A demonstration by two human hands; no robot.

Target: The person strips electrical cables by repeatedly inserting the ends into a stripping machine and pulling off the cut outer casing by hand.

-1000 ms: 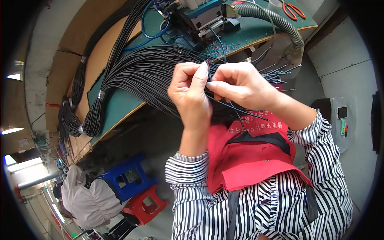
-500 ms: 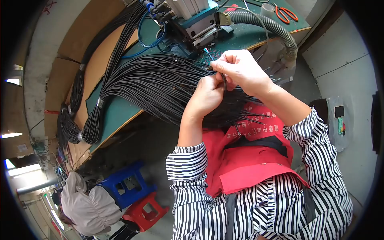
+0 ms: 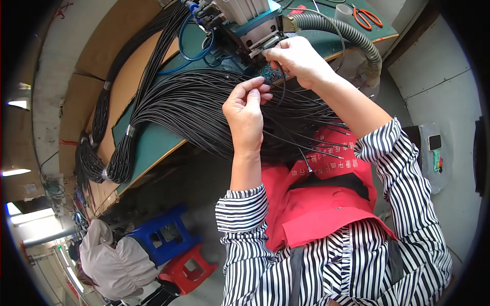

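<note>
My right hand [image 3: 298, 58] pinches a black cable [image 3: 282, 84] by its end, right at the front of the machine [image 3: 260, 38]. The cable's tip is hidden at the machine. Below and to the left, my left hand [image 3: 247, 109] is raised over the cable bundle, thumb and fingers curled close together; whatever it may hold is too small to make out. A large bundle of black cables [image 3: 189, 104] fans across the green table [image 3: 153, 145] and onto the red apron [image 3: 326, 204]. Small coloured wire scraps [image 3: 273, 74] lie under the machine.
A ribbed grey hose [image 3: 342, 33] runs right from the machine. Orange-handled scissors [image 3: 366, 19] and a cup [image 3: 343, 13] are at the back right. Blue [image 3: 166, 234] and red [image 3: 191, 270] stools stand lower left, beside a person in pale clothing [image 3: 115, 260].
My right hand has moved up to the machine with the cable. My left hand, earlier close against it, is now apart from it, further left.
</note>
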